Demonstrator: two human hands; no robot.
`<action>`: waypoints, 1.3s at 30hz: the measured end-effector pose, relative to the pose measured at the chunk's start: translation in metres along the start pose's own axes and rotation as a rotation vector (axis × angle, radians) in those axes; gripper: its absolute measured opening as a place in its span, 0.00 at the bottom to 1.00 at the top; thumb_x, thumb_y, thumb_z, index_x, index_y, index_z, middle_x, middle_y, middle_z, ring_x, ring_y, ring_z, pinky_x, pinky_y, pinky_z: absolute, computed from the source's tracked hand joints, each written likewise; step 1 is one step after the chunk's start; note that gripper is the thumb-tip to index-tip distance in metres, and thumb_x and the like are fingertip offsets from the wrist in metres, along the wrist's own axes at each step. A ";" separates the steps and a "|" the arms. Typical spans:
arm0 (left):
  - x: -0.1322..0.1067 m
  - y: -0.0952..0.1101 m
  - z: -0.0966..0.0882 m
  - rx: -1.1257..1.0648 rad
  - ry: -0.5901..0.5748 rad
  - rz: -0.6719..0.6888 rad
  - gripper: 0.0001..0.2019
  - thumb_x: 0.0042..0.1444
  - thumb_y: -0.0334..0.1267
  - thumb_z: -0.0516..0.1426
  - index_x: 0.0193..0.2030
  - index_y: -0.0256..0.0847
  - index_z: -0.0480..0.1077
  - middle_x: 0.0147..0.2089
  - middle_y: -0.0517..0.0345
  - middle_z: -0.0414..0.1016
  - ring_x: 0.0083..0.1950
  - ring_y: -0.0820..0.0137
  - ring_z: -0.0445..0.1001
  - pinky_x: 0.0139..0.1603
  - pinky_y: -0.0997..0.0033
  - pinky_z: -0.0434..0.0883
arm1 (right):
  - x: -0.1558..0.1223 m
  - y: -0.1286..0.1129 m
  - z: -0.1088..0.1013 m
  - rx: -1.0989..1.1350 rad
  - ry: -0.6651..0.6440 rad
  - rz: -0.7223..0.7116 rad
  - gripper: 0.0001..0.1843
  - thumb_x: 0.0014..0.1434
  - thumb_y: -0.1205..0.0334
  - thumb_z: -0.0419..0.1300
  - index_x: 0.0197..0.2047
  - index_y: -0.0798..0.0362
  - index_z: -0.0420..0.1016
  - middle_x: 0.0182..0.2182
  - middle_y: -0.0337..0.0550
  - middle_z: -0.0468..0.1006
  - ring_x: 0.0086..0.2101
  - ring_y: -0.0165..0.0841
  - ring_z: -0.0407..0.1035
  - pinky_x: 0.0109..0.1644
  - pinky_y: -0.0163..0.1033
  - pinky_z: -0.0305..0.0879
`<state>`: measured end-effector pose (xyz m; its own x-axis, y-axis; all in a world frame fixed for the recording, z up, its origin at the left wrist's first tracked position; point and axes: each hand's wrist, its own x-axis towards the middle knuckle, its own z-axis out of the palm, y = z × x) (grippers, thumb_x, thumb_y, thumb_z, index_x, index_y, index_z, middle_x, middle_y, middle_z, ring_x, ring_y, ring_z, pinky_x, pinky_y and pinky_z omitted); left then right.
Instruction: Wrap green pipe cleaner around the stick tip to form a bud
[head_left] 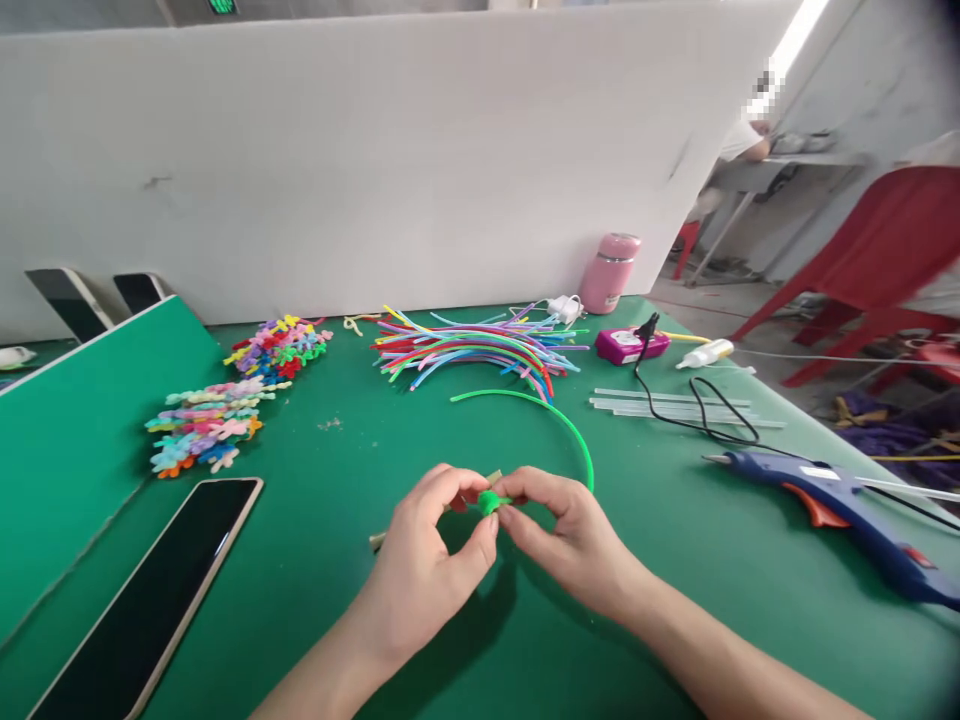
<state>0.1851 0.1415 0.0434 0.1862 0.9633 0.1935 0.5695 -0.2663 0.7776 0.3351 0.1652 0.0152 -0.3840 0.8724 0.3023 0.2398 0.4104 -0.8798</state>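
Observation:
A bright green pipe cleaner (574, 430) is pinched between my two hands at the middle of the table. Its near end is bent into a small bunched loop (489, 502), and the long free part curves up and to the left. My left hand (431, 560) grips the bunched end between thumb and fingertips. Right against it, my right hand (566, 535) pinches the stem beside the loop. Partly hidden behind my left hand is a thin tan object (376, 541) whose kind I cannot make out.
Behind lies a pile of coloured pipe cleaners (472, 345). Finished flower shapes (210, 415) are stacked at left, above a phone (150, 600). A glue gun (832, 500), clear glue sticks (675, 405), a purple power socket (631, 345) and a pink bottle (611, 275) stand right. A white partition (375, 160) closes the back.

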 end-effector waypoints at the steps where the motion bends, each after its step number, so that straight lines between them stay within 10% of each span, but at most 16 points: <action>1: -0.001 -0.002 0.001 0.014 0.005 0.012 0.04 0.49 0.29 0.52 0.32 0.39 0.66 0.31 0.58 0.69 0.34 0.70 0.69 0.35 0.70 0.69 | 0.000 0.001 0.000 -0.044 0.008 -0.056 0.06 0.52 0.69 0.54 0.32 0.55 0.72 0.28 0.43 0.75 0.30 0.32 0.68 0.35 0.36 0.64; 7: -0.008 -0.019 0.010 0.169 0.148 0.238 0.05 0.51 0.28 0.52 0.35 0.37 0.66 0.31 0.55 0.71 0.34 0.68 0.70 0.35 0.64 0.69 | 0.001 0.008 0.002 -0.263 0.018 -0.329 0.08 0.51 0.74 0.53 0.34 0.56 0.71 0.29 0.43 0.76 0.30 0.31 0.67 0.35 0.36 0.63; 18: -0.009 -0.031 0.012 0.315 0.239 0.418 0.04 0.51 0.26 0.53 0.34 0.36 0.65 0.28 0.55 0.71 0.31 0.69 0.69 0.32 0.66 0.68 | -0.003 0.016 0.006 -0.386 0.019 -0.296 0.05 0.56 0.67 0.55 0.35 0.55 0.72 0.29 0.43 0.78 0.30 0.32 0.68 0.34 0.39 0.62; 39: -0.010 -0.034 0.011 -0.719 -0.029 -0.318 0.03 0.46 0.34 0.56 0.26 0.38 0.65 0.22 0.65 0.60 0.23 0.78 0.58 0.23 0.79 0.58 | -0.006 0.004 0.011 -0.047 -0.004 -0.184 0.12 0.54 0.69 0.56 0.43 0.53 0.70 0.34 0.43 0.76 0.35 0.30 0.69 0.40 0.35 0.65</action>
<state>0.1723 0.1404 0.0084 0.1280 0.9855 -0.1111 -0.0567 0.1191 0.9913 0.3288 0.1590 0.0063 -0.4290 0.7806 0.4546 0.2068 0.5747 -0.7918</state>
